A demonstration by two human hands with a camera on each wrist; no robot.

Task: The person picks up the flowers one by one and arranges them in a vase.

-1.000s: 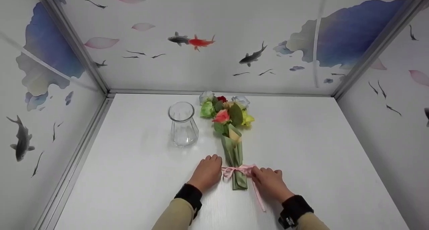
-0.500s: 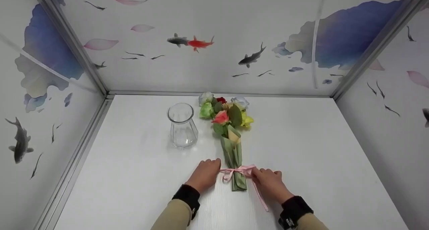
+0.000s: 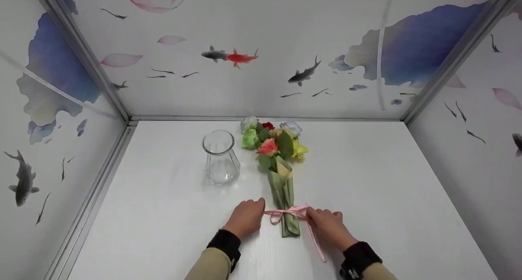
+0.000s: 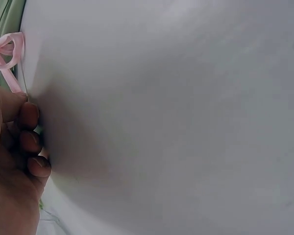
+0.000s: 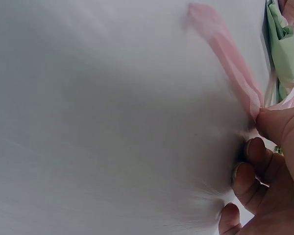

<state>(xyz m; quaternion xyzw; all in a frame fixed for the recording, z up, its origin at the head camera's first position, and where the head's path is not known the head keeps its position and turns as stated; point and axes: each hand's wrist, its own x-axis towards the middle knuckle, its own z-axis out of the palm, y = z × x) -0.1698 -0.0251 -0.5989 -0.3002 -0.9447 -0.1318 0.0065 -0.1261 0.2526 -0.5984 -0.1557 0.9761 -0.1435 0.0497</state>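
Note:
A bouquet of mixed flowers [image 3: 268, 146] lies on the white table, its stems in green wrapping paper [image 3: 281, 188]. Around the lower wrapping runs a pink ribbon [image 3: 275, 217] with a bow at the front. My left hand [image 3: 246, 218] pinches a ribbon end left of the bow, and that piece is stretched taut. On the other side my right hand [image 3: 329, 226] pinches the ribbon between thumb and finger. A loose tail [image 5: 230, 58] hangs from the right fingers toward the table's front. The right fingertips hide part of the ribbon.
An upright clear glass vase [image 3: 221, 162] stands left of the flowers. White printed walls [image 3: 261, 88] with metal rails enclose the table at the back and both sides. The flower heads lie close to the back wall.
My left hand has drawn slightly leftward and the ribbon piece on that side has grown longer. The right hand has hardly moved. The whole view has shifted a little downward.

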